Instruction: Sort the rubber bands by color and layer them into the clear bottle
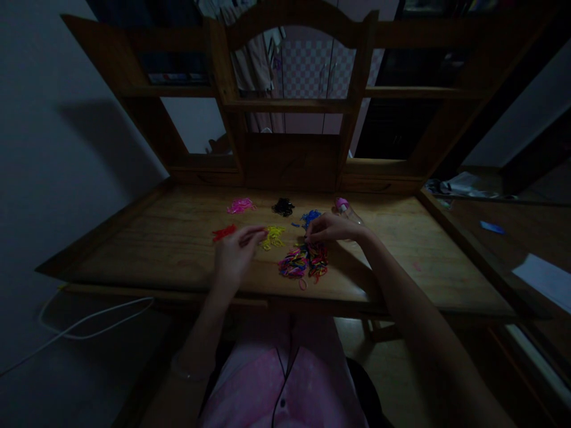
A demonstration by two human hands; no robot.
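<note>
A mixed pile of small coloured rubber bands (294, 263) lies near the desk's front edge, with one loose pink band (303, 285) just in front. My right hand (329, 227) is over the pile's far side, thumb and fingers pinched; a dark speck shows at the tips, too small to name. Between the red bands (224, 232) and the yellow bands (272, 237), my left hand (237, 251) is closed in a pinch, its contents not clear. Farther back lie pink bands (241, 206), black bands (283, 207) and blue bands (311, 218), each colour in its own heap.
A clear bottle with a pink cap (342, 205) lies behind my right hand. The wooden desk (178, 238) has a raised shelf frame (289, 107) along its back. A white cable (102, 318) hangs at the left; paper (544, 276) lies on a surface at the right.
</note>
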